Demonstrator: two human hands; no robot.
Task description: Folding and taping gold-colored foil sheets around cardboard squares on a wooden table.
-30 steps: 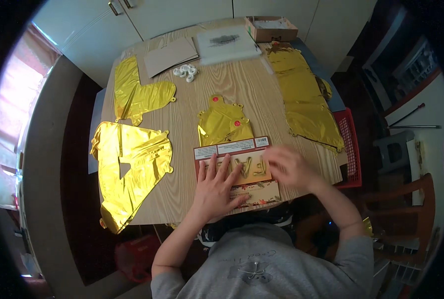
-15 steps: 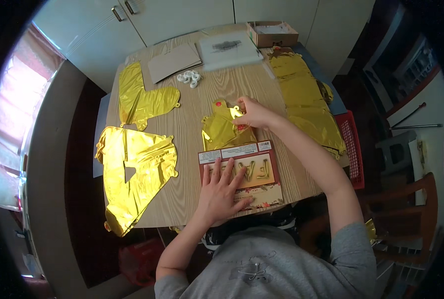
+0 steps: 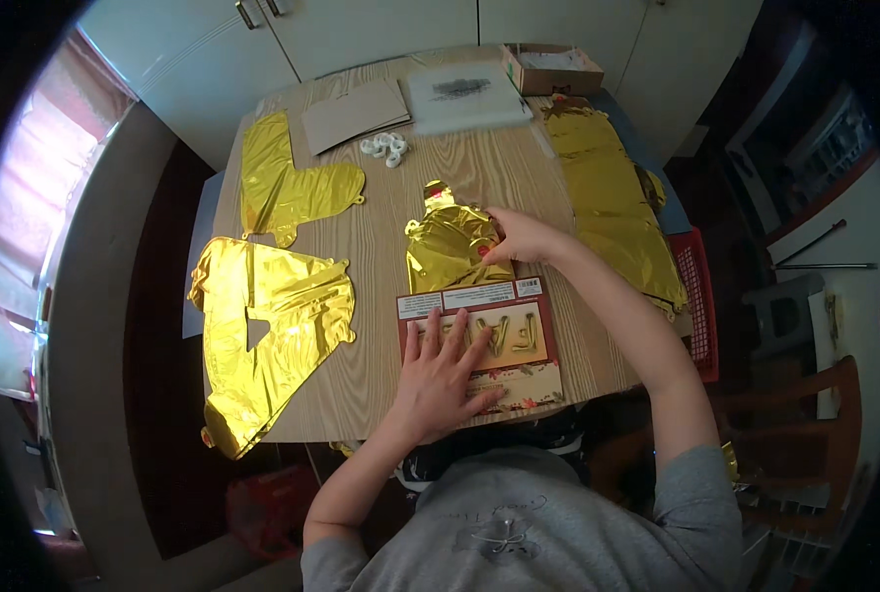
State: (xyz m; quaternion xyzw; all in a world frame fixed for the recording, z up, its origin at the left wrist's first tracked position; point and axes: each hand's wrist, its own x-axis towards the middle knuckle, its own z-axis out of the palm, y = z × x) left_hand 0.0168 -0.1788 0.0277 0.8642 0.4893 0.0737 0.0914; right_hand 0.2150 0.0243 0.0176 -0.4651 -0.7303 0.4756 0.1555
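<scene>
Pressing down on the packet (image 3: 519, 340) with a flat, spread left hand (image 3: 435, 375), gripping nothing; curling the right hand (image 3: 521, 237) at the right edge of the gold foil (image 3: 445, 237), just beyond the packet, impossible to tell whether pinched. Apparently handling the foil, next calling for steady pressure. Compared with half a second ago, reaching slightly less far, with foil more rumpled.

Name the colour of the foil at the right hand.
The foil is mostly shiny gold; head view shows it.

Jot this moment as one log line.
left hand: spread on red-edged package | right hand: on right edge of middle gold foil piece, grip unclear | beyond: white rolls, cardboard sheets
</scene>
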